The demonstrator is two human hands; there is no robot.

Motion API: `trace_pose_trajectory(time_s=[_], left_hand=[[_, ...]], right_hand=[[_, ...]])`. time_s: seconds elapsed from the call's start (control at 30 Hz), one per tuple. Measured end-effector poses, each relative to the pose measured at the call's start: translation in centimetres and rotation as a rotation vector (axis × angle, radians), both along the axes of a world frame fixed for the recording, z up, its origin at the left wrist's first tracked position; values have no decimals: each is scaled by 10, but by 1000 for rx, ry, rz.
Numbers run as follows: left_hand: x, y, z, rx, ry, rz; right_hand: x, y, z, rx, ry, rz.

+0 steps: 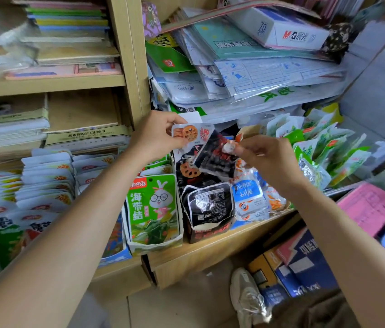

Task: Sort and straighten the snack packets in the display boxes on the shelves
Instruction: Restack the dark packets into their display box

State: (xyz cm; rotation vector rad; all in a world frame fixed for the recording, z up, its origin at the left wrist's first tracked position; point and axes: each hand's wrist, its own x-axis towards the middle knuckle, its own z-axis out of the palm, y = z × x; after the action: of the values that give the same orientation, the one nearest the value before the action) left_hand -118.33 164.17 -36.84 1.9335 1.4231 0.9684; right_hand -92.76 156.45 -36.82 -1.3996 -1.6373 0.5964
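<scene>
My left hand [156, 136] pinches a lotus-root snack packet [190, 133] by its top left corner, above the black display box [207, 209]. My right hand [267, 157] grips the upper edge of a black-and-red packet [215, 157] that hangs tilted over the same box. More black packets stand inside that box. Left of it stands a green kelp-knot display box [153, 211]. Blue-and-white packets [248, 195] lie loose to the right of the black box.
Rows of white packets [45, 176] fill the shelf on the left. Green packets [324, 147] are piled at the right. Stacked paper and plastic sleeves [246, 74] overhang the snack shelf. Cardboard boxes [298, 263] and a shoe [246, 297] are on the floor.
</scene>
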Motion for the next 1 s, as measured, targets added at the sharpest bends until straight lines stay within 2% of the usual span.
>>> trace_pose_trajectory(time_s=[0.1,0.17,0.27,0.43,0.7,0.83,0.9,1.0], left_hand=[[3,-4,2,70,153,-20],[5,-7,6,90,259,-30],[10,-12,8,129,341,-19],[14,-21,13,112,328,-112],[21,-25,8,284,140,87],[25,-28,10,252,312,108],[24,-26,8,235,328,94],[20,-25,10,232,152,4]], right_hand=[[19,-2,4,-30,328,-92],[26,-2,3,-36,404,-139],[26,-1,2,-37,407,-163],[25,0,3,-50,416,-119],[25,0,6,-39,481,-59],[24,-1,10,-16,577,11],[24,-3,13,6,675,54],[20,-8,16,78,713,92]])
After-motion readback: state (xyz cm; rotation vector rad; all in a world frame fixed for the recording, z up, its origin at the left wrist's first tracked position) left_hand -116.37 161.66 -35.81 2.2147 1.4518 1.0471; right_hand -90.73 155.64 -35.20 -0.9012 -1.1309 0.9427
